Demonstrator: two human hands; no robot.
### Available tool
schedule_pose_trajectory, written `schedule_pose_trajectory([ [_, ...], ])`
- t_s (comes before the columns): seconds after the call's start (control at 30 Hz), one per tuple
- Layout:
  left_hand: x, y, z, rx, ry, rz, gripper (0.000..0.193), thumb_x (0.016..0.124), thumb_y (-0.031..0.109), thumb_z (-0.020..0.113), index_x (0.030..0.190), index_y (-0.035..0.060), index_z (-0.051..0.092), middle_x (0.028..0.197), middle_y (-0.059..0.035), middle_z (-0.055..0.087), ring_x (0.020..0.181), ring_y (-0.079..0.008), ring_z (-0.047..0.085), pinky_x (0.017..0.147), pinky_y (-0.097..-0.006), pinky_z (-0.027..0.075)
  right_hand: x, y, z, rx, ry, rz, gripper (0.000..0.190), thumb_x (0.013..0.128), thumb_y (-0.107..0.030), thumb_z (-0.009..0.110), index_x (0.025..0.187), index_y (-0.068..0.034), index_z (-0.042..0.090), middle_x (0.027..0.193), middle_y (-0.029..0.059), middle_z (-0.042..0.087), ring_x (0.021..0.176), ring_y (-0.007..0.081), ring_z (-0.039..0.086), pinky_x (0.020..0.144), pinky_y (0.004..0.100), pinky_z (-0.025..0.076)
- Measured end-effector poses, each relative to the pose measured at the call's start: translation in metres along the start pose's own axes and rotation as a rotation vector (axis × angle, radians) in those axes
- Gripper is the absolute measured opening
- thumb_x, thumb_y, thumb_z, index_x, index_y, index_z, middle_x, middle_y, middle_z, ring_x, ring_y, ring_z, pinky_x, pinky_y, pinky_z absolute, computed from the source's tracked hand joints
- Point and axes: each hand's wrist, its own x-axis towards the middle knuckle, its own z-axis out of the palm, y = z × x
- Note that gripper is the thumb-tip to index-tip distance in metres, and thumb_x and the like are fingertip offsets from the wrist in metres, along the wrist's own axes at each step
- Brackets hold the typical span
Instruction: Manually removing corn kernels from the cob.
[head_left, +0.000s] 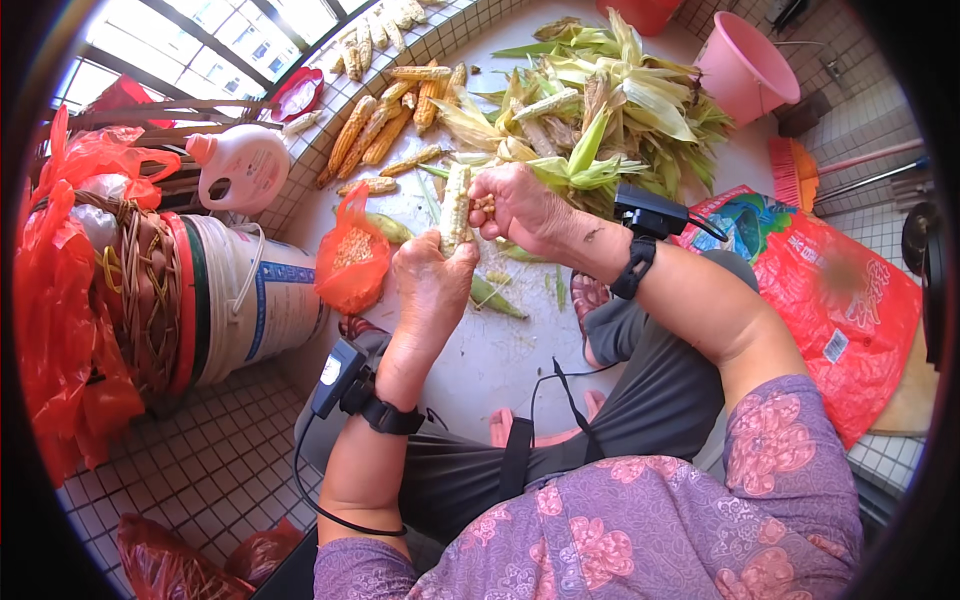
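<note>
My left hand (433, 266) grips the lower end of a pale corn cob (455, 206), held upright over the floor. Beside the cob, my right hand (521, 210) is curled with loose yellow corn kernels (484, 204) in its fingers. Just left of my left hand stands an orange-red plastic bag (352, 259) with kernels inside. An ear of corn still in green husk (497, 298) lies on the floor below the cob, partly behind my left hand. Several yellow ears of corn (367, 139) are piled farther off at the left.
A large heap of corn husks (592, 112) covers the far floor, with a pink bucket (750, 67) behind it. White buckets (247, 292) line the left, a detergent bottle (244, 166) above. A red printed sack (832, 307) lies right. Bare cobs (375, 34) rest on the tiled ledge.
</note>
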Motion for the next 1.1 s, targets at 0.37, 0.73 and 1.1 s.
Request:
schedule_pose_trajectory([
  [0.37, -0.001, -0.011, 0.005, 0.133, -0.005, 0.078, 0.019, 0.070, 0.013, 0.062, 0.068, -0.0047, 0.056, 0.049, -0.0094, 0.052, 0.046, -0.0148, 0.052, 0.047, -0.0321, 0.042, 0.000, 0.002, -0.001, -0.213, 0.022, -0.092, 0.012, 0.076, -0.011, 0.053, 0.067, -0.003, 0.051, 0.064, 0.0044, 0.052, 0.048, 0.0080, 0.048, 0.036, 0.0199, 0.035],
  [0.73, -0.001, 0.000, 0.007, -0.064, -0.057, -0.002, 0.020, 0.070, 0.013, 0.062, 0.068, -0.0063, 0.055, 0.049, -0.0095, 0.051, 0.046, -0.0109, 0.046, 0.047, -0.0298, 0.040, 0.032, 0.043, -0.032, -0.658, -0.059, -0.528, 0.008, 0.070, 0.002, 0.046, 0.066, -0.002, 0.052, 0.057, 0.0061, 0.050, 0.043, 0.0110, 0.044, 0.036, 0.0231, 0.034],
  [1.1, -0.001, -0.008, 0.002, 0.153, 0.043, 0.090, 0.020, 0.070, 0.013, 0.062, 0.069, -0.0052, 0.056, 0.050, -0.0094, 0.053, 0.048, -0.0114, 0.049, 0.047, -0.0308, 0.041, 0.000, -0.001, -0.002, -0.032, -0.042, -0.004, 0.007, 0.075, -0.008, 0.054, 0.077, -0.001, 0.053, 0.070, 0.0046, 0.054, 0.055, 0.0102, 0.051, 0.043, 0.0210, 0.040],
])
